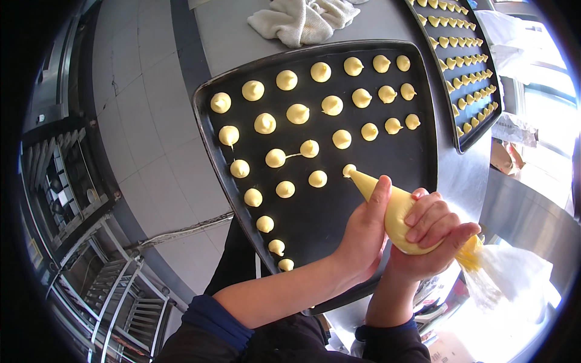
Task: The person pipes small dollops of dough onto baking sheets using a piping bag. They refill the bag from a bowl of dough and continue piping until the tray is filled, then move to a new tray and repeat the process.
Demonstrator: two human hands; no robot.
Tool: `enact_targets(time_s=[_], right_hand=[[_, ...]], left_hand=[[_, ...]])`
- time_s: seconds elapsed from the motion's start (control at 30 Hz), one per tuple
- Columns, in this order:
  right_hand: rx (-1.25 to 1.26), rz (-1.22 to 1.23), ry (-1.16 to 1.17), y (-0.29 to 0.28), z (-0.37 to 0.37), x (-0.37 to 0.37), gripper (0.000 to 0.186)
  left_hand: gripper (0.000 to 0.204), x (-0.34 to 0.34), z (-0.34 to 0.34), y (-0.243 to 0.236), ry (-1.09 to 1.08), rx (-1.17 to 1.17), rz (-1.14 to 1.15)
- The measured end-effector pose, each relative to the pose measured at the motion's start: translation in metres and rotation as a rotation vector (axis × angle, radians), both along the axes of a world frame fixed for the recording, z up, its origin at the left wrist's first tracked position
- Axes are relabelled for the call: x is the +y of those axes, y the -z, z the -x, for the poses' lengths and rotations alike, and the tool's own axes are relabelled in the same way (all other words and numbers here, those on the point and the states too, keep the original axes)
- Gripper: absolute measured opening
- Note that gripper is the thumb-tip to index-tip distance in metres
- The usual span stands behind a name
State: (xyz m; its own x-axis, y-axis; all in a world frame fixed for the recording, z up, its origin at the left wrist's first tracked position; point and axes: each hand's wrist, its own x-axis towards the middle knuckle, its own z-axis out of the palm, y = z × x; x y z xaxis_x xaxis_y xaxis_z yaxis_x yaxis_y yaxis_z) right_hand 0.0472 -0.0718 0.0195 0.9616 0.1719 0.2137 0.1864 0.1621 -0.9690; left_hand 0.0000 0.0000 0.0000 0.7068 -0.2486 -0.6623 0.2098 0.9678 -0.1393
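Observation:
Both my hands are wrapped round a piping bag [397,218] full of yellow batter. My right hand [426,233] squeezes its thick body, and the twisted clear end trails out behind. Against the front part of the bag lies my left hand [368,227], thumb along its upper side. The tip touches a small fresh mound of batter [348,170] on a black baking tray [396,158]. Rows of pale yellow peaked mounds [297,114] cover the tray's far part and left edge. A thin strand of batter [293,155] joins two of them.
A second black tray [458,121] with many piped mounds stands at the far right. A crumpled white cloth [302,21] lies beyond my tray on the metal table [230,36]. Metal racks [121,290] stand at the lower left, past the tiled floor [145,115].

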Motion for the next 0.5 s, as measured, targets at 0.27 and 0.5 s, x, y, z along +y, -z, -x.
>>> enact_targets(time_s=[0.27,0.5], right_hand=[[0.034,-0.032,-0.032,-0.004,-0.004,-0.008,0.072],[-0.011,-0.005,-0.026,-0.012,-0.006,-0.005,0.076]], left_hand=[[0.055,-0.013,0.002,0.006,-0.022,-0.025,-0.006],[0.051,-0.005,-0.001,-0.010,-0.023,-0.016,-0.077]])
